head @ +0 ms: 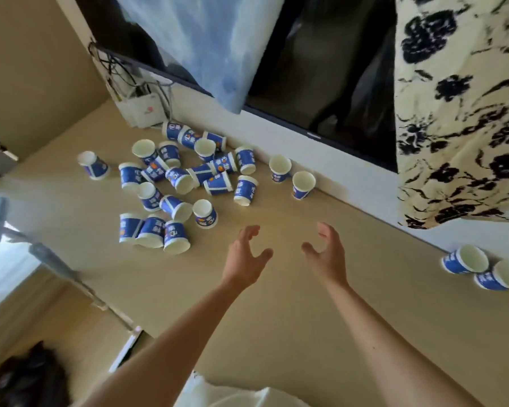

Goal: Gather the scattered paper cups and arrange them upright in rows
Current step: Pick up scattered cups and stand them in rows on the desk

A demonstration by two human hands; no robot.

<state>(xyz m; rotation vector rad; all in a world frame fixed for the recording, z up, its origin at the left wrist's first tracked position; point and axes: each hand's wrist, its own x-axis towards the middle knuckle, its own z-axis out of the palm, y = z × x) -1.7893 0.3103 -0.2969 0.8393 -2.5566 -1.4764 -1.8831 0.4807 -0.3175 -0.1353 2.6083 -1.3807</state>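
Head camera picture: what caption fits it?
Two empty hands, left and right, reach toward scattered blue cups on a table.

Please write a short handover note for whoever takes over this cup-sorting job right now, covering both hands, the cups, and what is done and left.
Left hand: open, nothing in its grip, raised above the beige tabletop.
Right hand: open and empty, beside the left, fingers curled.
Blue-and-white paper cups: main scattered pile sits far left of the hands, most tipped or upside down.
Two upright cups by the white wall stand side by side, possibly a row's start.
Two more cups at the right edge appear to lean open-mouthed.
Done: at most those two upright ones.
Left: gather the pile and right-hand pair, stand them in rows.
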